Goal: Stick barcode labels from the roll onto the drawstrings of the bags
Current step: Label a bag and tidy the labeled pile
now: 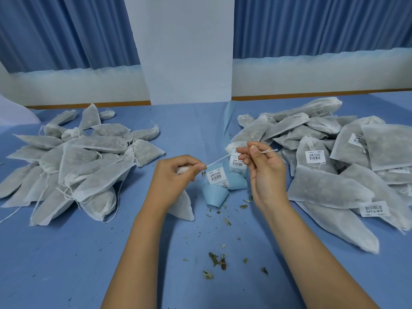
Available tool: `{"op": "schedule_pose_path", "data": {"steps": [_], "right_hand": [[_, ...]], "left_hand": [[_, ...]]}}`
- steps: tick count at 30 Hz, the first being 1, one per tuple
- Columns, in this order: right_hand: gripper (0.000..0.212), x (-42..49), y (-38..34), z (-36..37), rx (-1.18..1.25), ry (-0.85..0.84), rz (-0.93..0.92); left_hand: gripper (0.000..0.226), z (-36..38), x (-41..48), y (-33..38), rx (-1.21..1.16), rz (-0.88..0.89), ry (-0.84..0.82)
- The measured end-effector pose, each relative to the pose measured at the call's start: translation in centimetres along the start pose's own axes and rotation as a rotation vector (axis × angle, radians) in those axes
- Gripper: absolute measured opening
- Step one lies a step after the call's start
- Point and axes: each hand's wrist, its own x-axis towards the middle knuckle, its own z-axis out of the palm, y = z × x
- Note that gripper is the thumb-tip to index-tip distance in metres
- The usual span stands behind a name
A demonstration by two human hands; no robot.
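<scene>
My left hand (176, 177) grips the neck of a white mesh bag (181, 207) that hangs down to the blue table. My right hand (263, 166) pinches that bag's white drawstring (219, 161) near its knotted end, and the string runs taut between both hands. Behind the string lies the barcode label roll (225, 177), a curled blue backing strip with white barcode stickers on it.
A pile of unlabelled bags (73, 161) lies on the left of the blue table (66, 264). A pile of bags with barcode labels (334, 161) lies on the right. Dried leaf crumbs (217, 260) are scattered in front of me. A white pillar and blue curtains stand behind.
</scene>
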Motion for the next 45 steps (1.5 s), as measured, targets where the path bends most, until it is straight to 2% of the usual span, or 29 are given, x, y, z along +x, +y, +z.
{"op": "schedule_pose_path", "data": {"steps": [4, 8, 12, 15, 18, 21, 24, 29, 31, 34, 38, 42, 45], "right_hand": [[0.012, -0.3, 0.5, 0.3, -0.111, -0.067, -0.037], [0.011, -1.4, 1.4, 1.1, -0.18, -0.23, 0.074], [0.011, -2.2, 1.7, 1.4, -0.216, -0.36, 0.118], [0.016, -2.3, 1.5, 1.5, -0.278, -0.41, 0.062], [0.018, -2.2, 1.0, 1.3, -0.339, -0.448, 0.023], [0.023, -1.9, 0.5, 1.0, -0.373, -0.435, -0.034], [0.02, -1.8, 0.4, 0.9, -0.382, -0.4, -0.09], [0.01, -1.4, 0.4, 0.5, -0.344, -0.222, -0.139], [0.009, -1.3, 0.5, 0.3, -0.401, -0.167, -0.128], [0.013, -1.0, 1.1, 0.2, -0.603, -0.12, -0.093], [0.011, -1.3, 1.6, 0.4, -0.728, -0.181, -0.009], [0.012, -1.9, 1.7, 0.9, -0.72, -0.291, 0.044], [0.004, -2.1, 1.6, 1.2, -0.688, -0.249, -0.006]], "left_hand": [[0.02, 0.0, -0.1, 0.7, -0.252, -0.005, -0.014], [0.021, 0.6, -0.4, 0.8, -0.475, -0.026, -0.026], [0.02, 0.5, -0.4, 0.5, -0.309, 0.046, 0.101], [0.024, 0.9, -0.2, -0.3, 0.046, 0.103, 0.029], [0.019, 1.1, -0.2, -0.8, 0.181, 0.121, -0.044], [0.015, 1.0, -0.2, -0.6, 0.148, 0.078, -0.067], [0.009, 1.2, -0.2, -0.2, 0.07, 0.004, -0.156], [0.006, 1.3, -0.6, 0.3, -0.058, -0.064, -0.2], [0.014, 1.6, -0.8, 0.5, -0.077, -0.079, -0.157], [0.02, 2.0, -0.7, 0.4, -0.092, -0.1, -0.005], [0.013, 2.3, -0.6, 0.4, -0.032, -0.058, 0.132], [0.018, 2.4, -0.8, 0.6, -0.072, -0.057, 0.134], [0.021, 2.4, -0.7, 0.6, -0.09, -0.063, 0.128]]}}
